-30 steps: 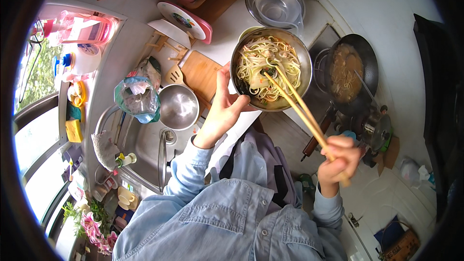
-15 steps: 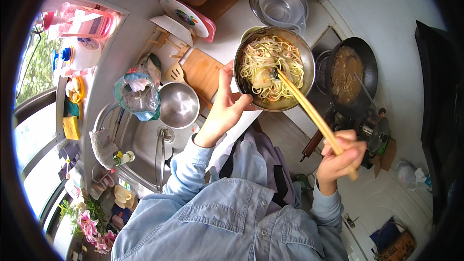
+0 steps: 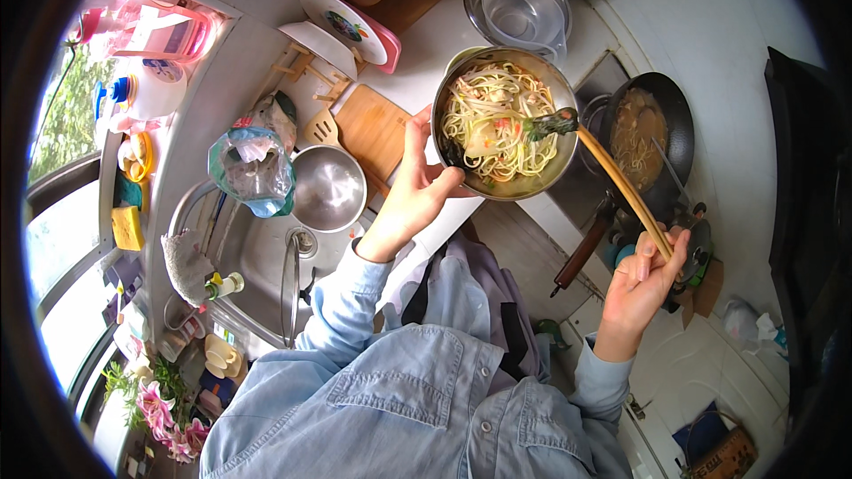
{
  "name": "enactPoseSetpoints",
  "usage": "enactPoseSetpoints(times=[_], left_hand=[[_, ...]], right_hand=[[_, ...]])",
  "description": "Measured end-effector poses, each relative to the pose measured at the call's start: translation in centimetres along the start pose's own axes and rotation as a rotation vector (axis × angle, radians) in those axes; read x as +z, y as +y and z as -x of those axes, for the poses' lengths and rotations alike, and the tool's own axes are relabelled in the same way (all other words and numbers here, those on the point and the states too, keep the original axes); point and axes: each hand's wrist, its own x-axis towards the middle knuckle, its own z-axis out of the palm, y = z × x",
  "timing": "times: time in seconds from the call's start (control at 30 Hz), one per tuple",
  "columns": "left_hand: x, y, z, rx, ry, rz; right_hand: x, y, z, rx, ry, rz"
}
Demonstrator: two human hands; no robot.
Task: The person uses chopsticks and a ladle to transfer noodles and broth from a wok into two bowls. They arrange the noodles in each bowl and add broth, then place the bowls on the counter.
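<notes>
My left hand (image 3: 413,188) grips the near left rim of a metal bowl (image 3: 570,93), its thumb on the rim and its other fingers partly hidden by the bowl. Pale noodles (image 3: 486,105) with bits of vegetable fill it. Off to the right, my right hand (image 3: 643,277) is closed around the rear part of a pair of wooden chopsticks (image 3: 628,191). Their tips reach the bowl's right side and pinch a dark green leafy piece (image 3: 552,124), which lies over the noodles and toward the rim.
Right of the bowl, a black wok (image 3: 679,115) with brown broth, noodles and a ladle sits on the stove. A cutting board (image 3: 371,129) lies left of the bowl, beside an empty steel bowl (image 3: 328,188) at the sink (image 3: 257,253). Behind stands a clear basin (image 3: 517,4).
The chopsticks have lifted the dark green piece from the middle of the noodles toward the right rim. My right hand has moved slightly right, its grip turned. My left hand still holds the bowl.
</notes>
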Motion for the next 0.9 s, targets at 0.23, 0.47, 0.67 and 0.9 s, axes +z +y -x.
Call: enactPoseSetpoints(times=[0.23,0.47,0.67,0.9], left_hand=[[-1.4,-0.8,-0.1,-0.017,0.029,-0.044],[-4.1,-2.5,0.3,-0.052,0.085,0.018],[-5.9,-4.3,0.9,-0.053,0.165,0.003],[-5.9,-3.8,1.0,-0.067,0.178,0.034]], right_hand=[[0.0,-1.1,-0.8,0.015,-0.177,-0.052],[0.9,-0.2,-2.1,0.044,-0.187,-0.132],[1.7,-0.2,-2.2,0.052,-0.232,-0.161],[2.4,-0.2,-1.3,0.071,-0.277,-0.147]])
